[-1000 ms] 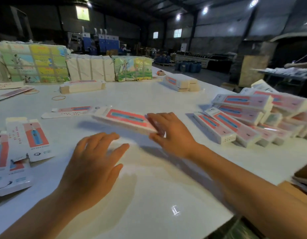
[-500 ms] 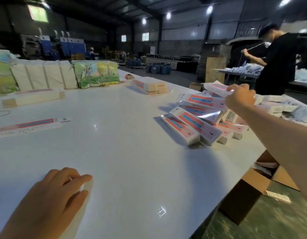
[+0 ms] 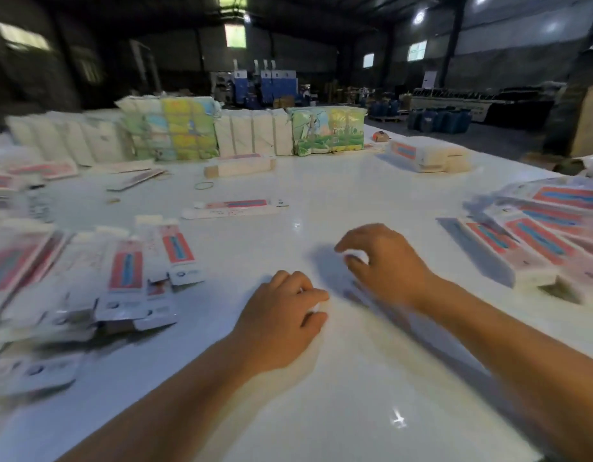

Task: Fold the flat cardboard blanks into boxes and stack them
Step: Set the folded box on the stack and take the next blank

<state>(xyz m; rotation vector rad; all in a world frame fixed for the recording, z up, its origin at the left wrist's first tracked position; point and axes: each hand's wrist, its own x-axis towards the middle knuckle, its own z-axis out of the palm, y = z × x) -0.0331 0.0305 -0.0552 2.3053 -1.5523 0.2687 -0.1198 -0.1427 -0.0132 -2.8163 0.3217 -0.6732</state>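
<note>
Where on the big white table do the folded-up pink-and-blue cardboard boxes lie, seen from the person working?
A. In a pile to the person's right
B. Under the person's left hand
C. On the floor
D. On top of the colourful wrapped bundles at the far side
A: the folded pink-and-blue cardboard boxes lie heaped at the right side of the white table, while the flat cardboard blanks are spread out to the left.

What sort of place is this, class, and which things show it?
Probably a packing workshop in a warehouse hall: a big white table, flat cardboard blanks on the left, folded boxes stacked on the right, wrapped bundles behind.
</note>
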